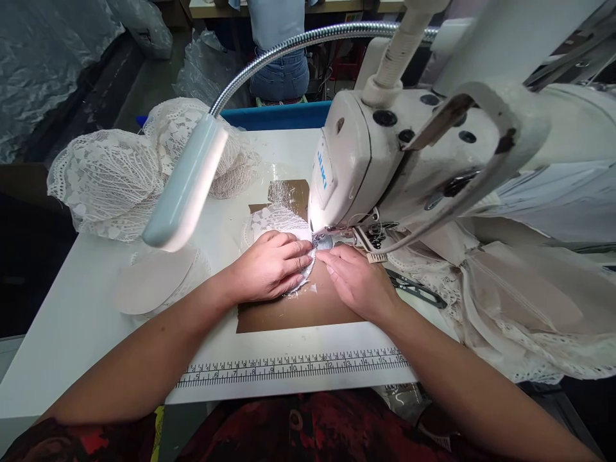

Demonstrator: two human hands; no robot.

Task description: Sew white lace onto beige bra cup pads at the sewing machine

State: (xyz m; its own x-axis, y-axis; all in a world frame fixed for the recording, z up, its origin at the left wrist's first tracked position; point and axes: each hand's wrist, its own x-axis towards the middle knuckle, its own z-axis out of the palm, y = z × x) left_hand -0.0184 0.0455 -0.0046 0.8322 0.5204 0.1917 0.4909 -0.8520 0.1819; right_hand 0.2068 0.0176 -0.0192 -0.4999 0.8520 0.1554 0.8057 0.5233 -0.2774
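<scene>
A rounded white lace piece (269,219) lies under the head of the sewing machine (344,154), its edge at the needle area. My left hand (274,266) rests flat over this lace, fingers stretched towards the needle. On the other side, my right hand (359,279) has its fingers drawn together, with the tips at the edge of the lace close to the presser foot. The hand and the machine head hide part of the fabric. Beneath both hands is a brown sheet (289,316) on the white table (216,333).
Gathered lace pieces (110,179) sit at the left, near a beige oval pad (149,282). A lamp (187,186) hangs over them. Black thread snips (418,290) and more lace fabric (524,301) lie right. A ruler strip (293,369) lines the front edge. A person (279,51) sits beyond.
</scene>
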